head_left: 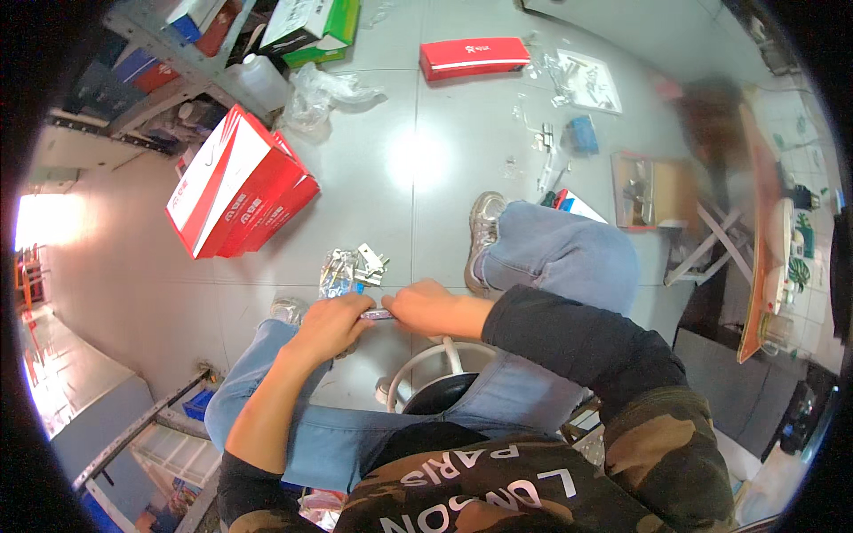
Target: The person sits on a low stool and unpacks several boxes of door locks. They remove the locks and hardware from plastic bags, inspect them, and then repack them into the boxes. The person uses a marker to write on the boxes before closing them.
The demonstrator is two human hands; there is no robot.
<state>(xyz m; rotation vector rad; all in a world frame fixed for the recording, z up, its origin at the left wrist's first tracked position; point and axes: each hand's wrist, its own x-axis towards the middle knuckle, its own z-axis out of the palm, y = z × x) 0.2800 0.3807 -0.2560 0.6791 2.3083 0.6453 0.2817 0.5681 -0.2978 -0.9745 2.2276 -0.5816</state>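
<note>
Both my hands meet in front of my knees around a small, flat, pale piece with a purplish tint (377,314). My left hand (333,325) grips its left end between thumb and fingers. At its right end my right hand (428,306) is closed, the fingers curled over it. Most of the piece is covered, so its kind is unclear. Just beyond the hands, white and metallic parts (371,265) lie on the floor beside a clear plastic bag (338,272) with shiny contents and a bit of blue.
Red-and-white boxes (267,213) stand to the left, below a metal shelf (160,89). A long red box (474,59) lies far ahead. Toward the right are a white sheet with small parts (589,82), a blue packet (582,135) and an open cardboard box (675,191). A round stool (440,393) sits between my legs.
</note>
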